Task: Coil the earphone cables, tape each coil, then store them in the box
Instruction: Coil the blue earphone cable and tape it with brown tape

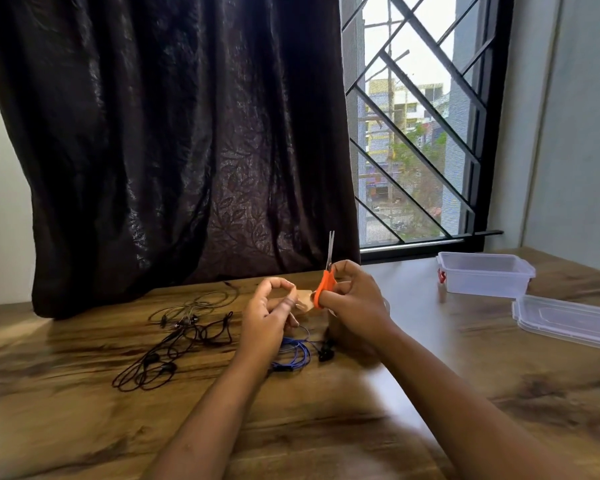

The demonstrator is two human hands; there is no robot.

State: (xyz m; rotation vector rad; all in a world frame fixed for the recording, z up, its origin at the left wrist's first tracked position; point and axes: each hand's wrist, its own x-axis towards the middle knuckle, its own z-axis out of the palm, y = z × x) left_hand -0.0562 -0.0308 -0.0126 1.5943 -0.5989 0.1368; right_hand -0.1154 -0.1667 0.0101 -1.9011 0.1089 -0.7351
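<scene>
Both hands hang just above the blue coil (pixel 293 355) mid-table (pixel 84 427): left hand (pixel 269 317) pinches tape (pixel 303 299), right hand (pixel 354 303) grips scissors (pixel 326 282), blades up.

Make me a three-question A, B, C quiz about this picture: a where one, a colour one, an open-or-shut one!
1. Where is the lid of the box? A on it; B on the table beside it; C in a hand.
2. The scissors have handles that are: A orange; B green; C white.
3. The box is: A open; B shut; C upside down.
Answers: 1 B, it lies flat on the wood; 2 A, orange shows in the right hand; 3 A, no lid covers it.
</scene>
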